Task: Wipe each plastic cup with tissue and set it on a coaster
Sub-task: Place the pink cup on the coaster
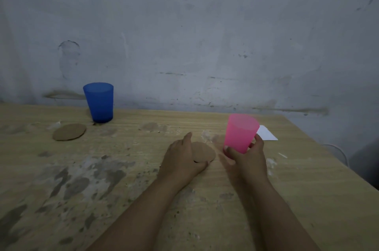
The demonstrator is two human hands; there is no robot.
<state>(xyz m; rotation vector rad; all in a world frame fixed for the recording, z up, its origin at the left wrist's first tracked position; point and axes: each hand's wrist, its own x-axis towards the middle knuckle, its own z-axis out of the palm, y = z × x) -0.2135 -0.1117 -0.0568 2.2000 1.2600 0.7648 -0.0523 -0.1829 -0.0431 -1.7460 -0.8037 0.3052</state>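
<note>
My right hand (247,155) grips the pink cup (240,132) near its base, upright, just beside the cardboard coaster (203,152) my left hand (181,157) rests on; the blue cup (99,102) stands beyond a second coaster (69,132).

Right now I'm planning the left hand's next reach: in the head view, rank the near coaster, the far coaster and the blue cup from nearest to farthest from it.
1. Near coaster: under the left hand, touching.
2. Far coaster: off to the left on the table.
3. Blue cup: behind that coaster, by the wall.
</note>
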